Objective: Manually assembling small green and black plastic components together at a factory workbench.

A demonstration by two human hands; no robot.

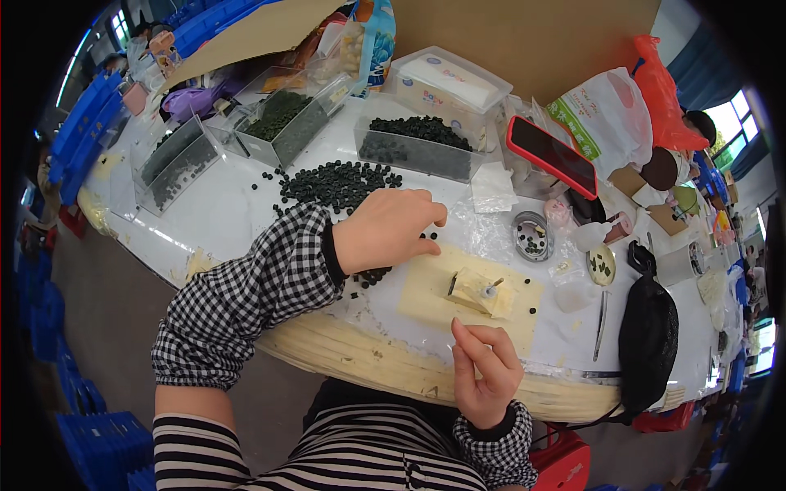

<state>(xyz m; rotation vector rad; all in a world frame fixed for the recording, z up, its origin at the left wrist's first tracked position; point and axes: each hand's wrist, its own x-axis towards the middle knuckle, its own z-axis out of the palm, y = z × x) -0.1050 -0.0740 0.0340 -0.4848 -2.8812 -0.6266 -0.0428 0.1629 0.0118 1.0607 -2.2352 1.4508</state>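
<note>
My left hand is above the white table beside a pile of small black round pieces. Its thumb and forefinger are apart, and nothing shows between them. A few black pieces lie close to the fingertips. Lower down, my right hand is closed in a pinch, thumb against fingers; what it holds, if anything, is too small to make out. Between the hands lies a pale yellow sheet. On it stands a small yellowish block with a thin peg sticking up.
Clear plastic bins hold black pieces and dark green pieces at the back. A red-cased phone leans at the right. A round clear dish, metal tweezers and a black pouch lie on the right side.
</note>
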